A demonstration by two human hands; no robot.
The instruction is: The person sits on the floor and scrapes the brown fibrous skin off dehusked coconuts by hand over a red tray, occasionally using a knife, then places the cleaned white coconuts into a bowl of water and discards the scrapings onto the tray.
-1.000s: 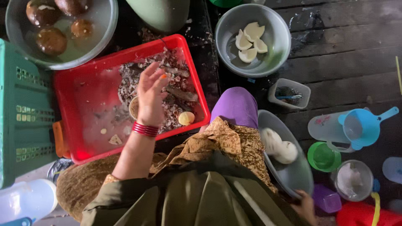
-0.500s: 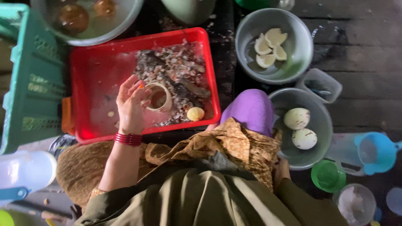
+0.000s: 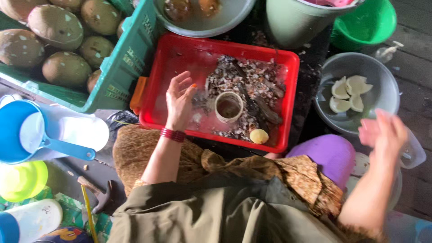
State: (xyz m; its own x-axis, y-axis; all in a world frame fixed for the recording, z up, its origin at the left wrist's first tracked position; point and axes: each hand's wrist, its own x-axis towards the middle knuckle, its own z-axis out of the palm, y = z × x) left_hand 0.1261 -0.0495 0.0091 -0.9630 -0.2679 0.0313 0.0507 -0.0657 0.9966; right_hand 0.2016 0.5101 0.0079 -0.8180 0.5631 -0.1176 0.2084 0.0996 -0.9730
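My left hand (image 3: 180,101), with a red bead bracelet at the wrist, hovers fingers apart over the left part of a red plastic tray (image 3: 288,63). Just right of it a small round cup (image 3: 228,107) stands among a heap of broken shell bits (image 3: 256,78). A pale round piece (image 3: 258,136) lies near the tray's front rim. My right hand (image 3: 382,135) is raised and blurred at the right, in front of a metal bowl (image 3: 325,81) holding white curved pieces (image 3: 348,92). Whether it holds anything is unclear.
A green crate (image 3: 121,67) of brown speckled round things (image 3: 56,27) stands at the left. A blue scoop (image 3: 27,135), a yellow-green bowl (image 3: 20,180) and a hammer (image 3: 96,191) lie lower left. A second metal bowl (image 3: 202,24), a grey pot (image 3: 292,22) and a green bucket (image 3: 373,22) stand behind.
My left hand has come off the small cup and moved left of it. My right hand has risen into view at the right. The view has shifted left, showing the crate's contents.
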